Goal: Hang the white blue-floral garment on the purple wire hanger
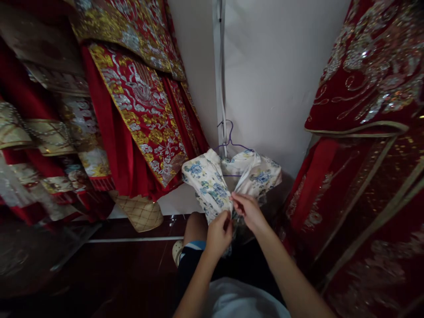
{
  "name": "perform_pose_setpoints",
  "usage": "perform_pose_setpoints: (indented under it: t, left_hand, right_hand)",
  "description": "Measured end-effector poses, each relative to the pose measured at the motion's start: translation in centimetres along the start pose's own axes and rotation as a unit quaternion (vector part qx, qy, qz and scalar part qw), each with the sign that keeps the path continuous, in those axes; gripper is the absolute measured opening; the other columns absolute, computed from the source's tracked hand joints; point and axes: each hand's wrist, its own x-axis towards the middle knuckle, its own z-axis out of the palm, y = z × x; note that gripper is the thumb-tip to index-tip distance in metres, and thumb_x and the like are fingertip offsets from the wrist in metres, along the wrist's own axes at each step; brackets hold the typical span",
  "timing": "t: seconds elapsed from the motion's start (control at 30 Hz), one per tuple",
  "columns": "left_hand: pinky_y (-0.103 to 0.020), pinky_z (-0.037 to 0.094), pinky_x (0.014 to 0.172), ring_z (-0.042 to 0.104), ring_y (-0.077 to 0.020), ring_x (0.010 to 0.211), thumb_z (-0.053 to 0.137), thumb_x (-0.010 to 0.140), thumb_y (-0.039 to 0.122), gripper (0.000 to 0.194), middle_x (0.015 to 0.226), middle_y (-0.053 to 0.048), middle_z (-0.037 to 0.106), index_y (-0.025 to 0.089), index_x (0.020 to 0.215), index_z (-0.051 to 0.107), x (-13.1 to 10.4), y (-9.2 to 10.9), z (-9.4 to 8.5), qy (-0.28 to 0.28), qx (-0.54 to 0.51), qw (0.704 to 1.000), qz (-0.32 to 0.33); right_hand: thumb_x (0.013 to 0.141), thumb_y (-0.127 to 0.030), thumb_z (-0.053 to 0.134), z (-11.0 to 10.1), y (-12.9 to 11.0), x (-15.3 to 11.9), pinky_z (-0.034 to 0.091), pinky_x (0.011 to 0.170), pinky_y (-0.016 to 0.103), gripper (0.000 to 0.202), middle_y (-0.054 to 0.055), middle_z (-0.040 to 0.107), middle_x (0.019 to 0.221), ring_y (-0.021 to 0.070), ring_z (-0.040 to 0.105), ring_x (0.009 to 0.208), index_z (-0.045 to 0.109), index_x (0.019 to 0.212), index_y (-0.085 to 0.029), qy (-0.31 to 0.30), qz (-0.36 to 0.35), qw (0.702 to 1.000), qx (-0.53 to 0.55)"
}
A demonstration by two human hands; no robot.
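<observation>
A white shirt with blue flowers [207, 185] hangs in front of me on a thin purple wire hanger [229, 140]. Its collar and upper front lie apart in a V. My left hand [219, 232] pinches the shirt's front edge with curled fingers. Slightly higher and to the right, my right hand [247, 210] pinches the front opening between thumb and fingertips. Any button under the fingers is too small to make out. The shirt's lower part drops between my knees, partly hidden by my hands.
Red embroidered gowns [142, 97] hang close on the left, and a beaded dark red gown [371, 88] hangs on the right. A white cord [222, 66] runs down the pale wall [271, 66]. A white rack bar [132, 239] lies low over the dark floor.
</observation>
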Motion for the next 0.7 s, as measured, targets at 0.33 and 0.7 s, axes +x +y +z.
perform_pose_setpoints:
  t: [0.33, 0.7]
  left_hand:
    - [-0.029, 0.037, 0.065, 0.066, -0.0249, 0.08, 0.046, 0.082, 0.012, 0.024, 0.09, -0.01, 0.071, 0.019, 0.1, 0.061, 1.4, 3.0, 0.1, -0.185, 0.263, 0.947, -0.009]
    - [-0.026, 0.042, 0.067, 0.063, -0.0169, 0.071, 0.046, 0.094, 0.027, 0.03, 0.087, -0.003, 0.07, 0.021, 0.123, 0.055, 11.1, 6.4, -6.2, 0.047, 0.132, 0.986, 0.09]
  right_hand:
    - [0.069, -0.026, 0.066, 2.4, -9.4, 7.0, 0.012, 0.035, 0.018, 0.019, -0.004, 0.046, 0.043, 0.002, 0.03, 0.035, 0.063, 0.057, -0.011, 0.038, -0.074, 0.997, -0.001]
    - [0.069, -0.04, 0.066, 1.8, -7.7, 4.6, 0.024, 0.038, 0.022, 0.022, -0.004, 0.051, 0.044, 0.0081, 0.039, 0.038, 0.063, 0.063, -0.019, 0.035, -0.161, 0.986, -0.023]
